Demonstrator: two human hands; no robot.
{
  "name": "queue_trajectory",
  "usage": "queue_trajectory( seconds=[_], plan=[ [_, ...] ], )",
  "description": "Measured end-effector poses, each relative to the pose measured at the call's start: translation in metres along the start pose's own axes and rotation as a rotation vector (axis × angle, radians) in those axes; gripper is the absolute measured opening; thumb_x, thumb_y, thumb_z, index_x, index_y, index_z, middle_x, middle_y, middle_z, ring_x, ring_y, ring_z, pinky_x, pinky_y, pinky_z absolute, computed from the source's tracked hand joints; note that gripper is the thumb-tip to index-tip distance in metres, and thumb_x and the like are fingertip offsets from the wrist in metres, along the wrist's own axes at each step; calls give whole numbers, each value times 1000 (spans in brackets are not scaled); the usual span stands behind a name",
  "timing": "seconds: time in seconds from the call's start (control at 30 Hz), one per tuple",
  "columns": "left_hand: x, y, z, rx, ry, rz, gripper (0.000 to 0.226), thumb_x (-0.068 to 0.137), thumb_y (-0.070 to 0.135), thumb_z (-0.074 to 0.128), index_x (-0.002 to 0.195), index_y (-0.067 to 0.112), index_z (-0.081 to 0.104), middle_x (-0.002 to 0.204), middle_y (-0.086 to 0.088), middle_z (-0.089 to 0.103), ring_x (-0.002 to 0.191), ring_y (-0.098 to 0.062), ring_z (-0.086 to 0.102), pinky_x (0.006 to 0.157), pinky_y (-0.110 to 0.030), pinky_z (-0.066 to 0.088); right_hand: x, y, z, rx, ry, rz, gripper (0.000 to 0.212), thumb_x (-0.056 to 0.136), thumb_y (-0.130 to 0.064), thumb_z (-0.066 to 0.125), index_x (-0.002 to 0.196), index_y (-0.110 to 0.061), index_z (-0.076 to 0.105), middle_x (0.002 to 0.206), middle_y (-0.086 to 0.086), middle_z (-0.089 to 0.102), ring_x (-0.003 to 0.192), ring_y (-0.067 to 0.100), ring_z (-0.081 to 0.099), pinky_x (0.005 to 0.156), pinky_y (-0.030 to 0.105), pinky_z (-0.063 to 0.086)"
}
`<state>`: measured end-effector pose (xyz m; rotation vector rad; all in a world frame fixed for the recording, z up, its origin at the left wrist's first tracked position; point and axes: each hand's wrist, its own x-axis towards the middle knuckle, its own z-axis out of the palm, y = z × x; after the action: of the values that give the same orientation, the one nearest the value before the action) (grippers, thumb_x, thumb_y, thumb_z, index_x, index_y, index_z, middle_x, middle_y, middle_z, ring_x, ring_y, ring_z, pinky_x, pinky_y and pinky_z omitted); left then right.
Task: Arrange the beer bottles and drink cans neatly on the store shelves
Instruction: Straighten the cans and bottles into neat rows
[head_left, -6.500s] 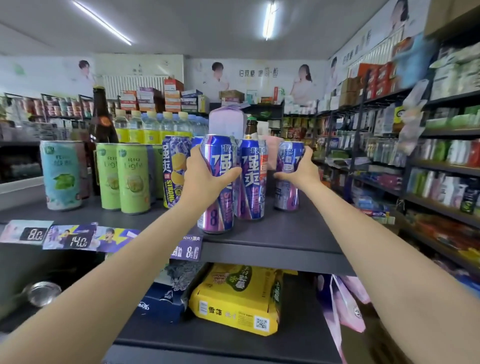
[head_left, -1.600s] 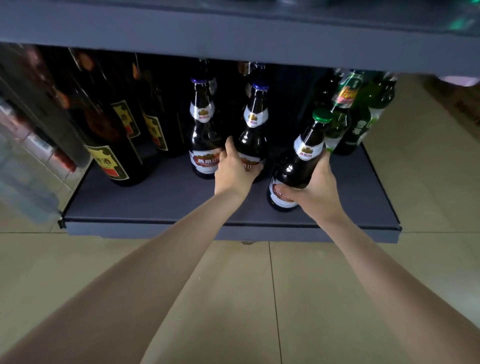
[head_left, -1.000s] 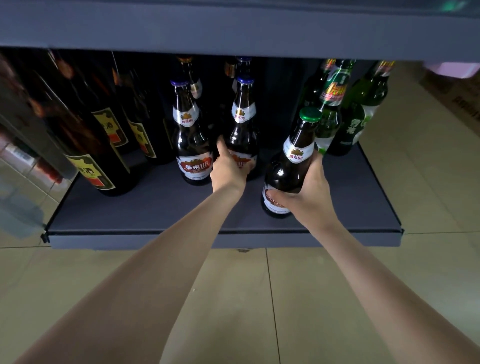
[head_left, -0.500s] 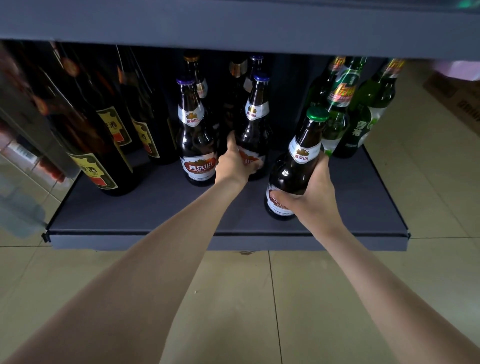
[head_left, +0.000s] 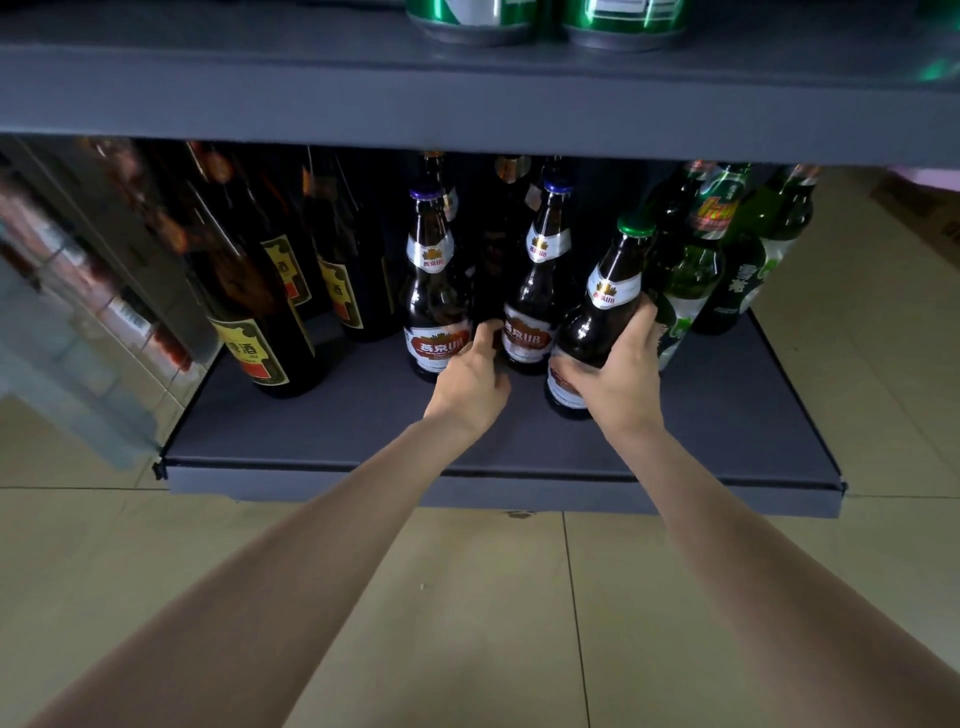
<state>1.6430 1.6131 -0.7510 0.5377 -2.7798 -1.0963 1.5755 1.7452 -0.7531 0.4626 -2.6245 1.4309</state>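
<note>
On the dark bottom shelf (head_left: 358, 431) stand three brown beer bottles with red labels. My right hand (head_left: 621, 376) grips the green-capped bottle (head_left: 597, 317), which tilts left near the shelf's front. My left hand (head_left: 470, 382) holds the base of the upright blue-capped bottle (head_left: 540, 291), thumb up beside its label and fingers curled at its foot. A purple-capped bottle (head_left: 434, 291) stands just left of my left hand. More bottles stand in the dark behind them.
Tall dark bottles with yellow labels (head_left: 265, 332) fill the shelf's left half. Green glass bottles (head_left: 693, 270) crowd the right rear corner. The upper shelf (head_left: 467, 98) hangs low and carries green cans (head_left: 472, 18). Tiled floor lies in front.
I left the top-shelf cans for the bottom shelf. Over the last second my right hand brought the green-capped bottle closer to the blue-capped one, and my left hand slid back toward me.
</note>
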Motion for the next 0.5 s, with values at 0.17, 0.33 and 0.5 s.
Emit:
queue_trajectory(
  seconds=[0.17, 0.33, 0.5],
  plan=[
    [-36, -5, -27, 66, 17, 131, 54, 89, 2, 43, 139, 19, 31, 129, -9, 51, 112, -24, 55, 92, -36, 44, -17, -8, -27, -103, -166, 68, 94, 75, -19, 77, 147, -12, 17, 138, 15, 38, 127, 28, 40, 100, 37, 36],
    [-72, 5, -81, 219, 154, 419, 47, 87, 1, 46, 132, 13, 43, 117, -5, 55, 94, -24, 61, 80, -33, 48, -47, -48, -79, -114, -129, -54, 71, 81, -10, 69, 141, -13, 30, 133, 7, 45, 110, 19, 55, 94, 36, 48],
    [-93, 27, -156, 336, 301, 688, 35, 82, 9, 34, 115, 12, 45, 101, -8, 58, 88, -25, 62, 74, -28, 47, -60, -120, -141, -85, 8, -365, 47, 82, -3, 65, 125, -9, 46, 117, 5, 53, 98, 12, 57, 81, 16, 47]
  ],
)
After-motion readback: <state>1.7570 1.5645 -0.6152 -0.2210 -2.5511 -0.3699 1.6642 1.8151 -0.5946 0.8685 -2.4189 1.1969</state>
